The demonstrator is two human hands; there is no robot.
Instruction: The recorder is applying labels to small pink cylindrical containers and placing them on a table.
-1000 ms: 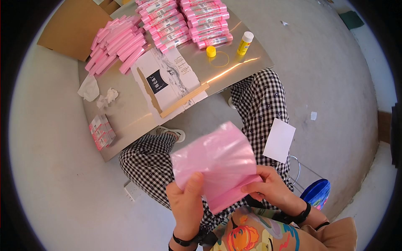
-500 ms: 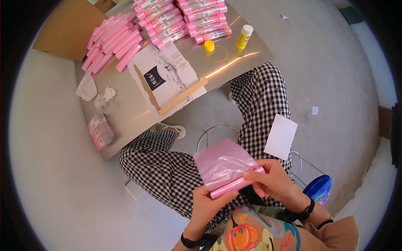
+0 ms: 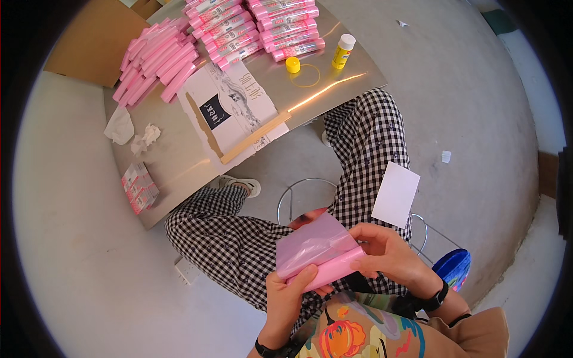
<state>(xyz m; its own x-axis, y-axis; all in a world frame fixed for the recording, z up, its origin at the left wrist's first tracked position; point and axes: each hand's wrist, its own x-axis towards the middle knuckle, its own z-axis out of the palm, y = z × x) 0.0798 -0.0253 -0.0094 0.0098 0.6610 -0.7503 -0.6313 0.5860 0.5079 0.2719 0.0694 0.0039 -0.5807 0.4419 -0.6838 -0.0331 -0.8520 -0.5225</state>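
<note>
Above my lap I hold a roll of thin pink plastic film, with a loose flap spread out from it towards the table. My left hand is closed on the roll's left end, its thumb lying on top. At the other end, my right hand grips with thumb and bent fingers; some fingertips are hidden behind the film. A plain white card rests on my right thigh.
On the metal table are loose pink rolls, stacked labelled rolls, a printed cardboard sheet with a wooden strip, a glue bottle, a yellow cap, crumpled tissue and a stack of printed labels.
The roll has turned in my hands and its flap lies shorter and flatter. My left thumb has shifted over the roll's left end. My right fingers have moved to its far side.
</note>
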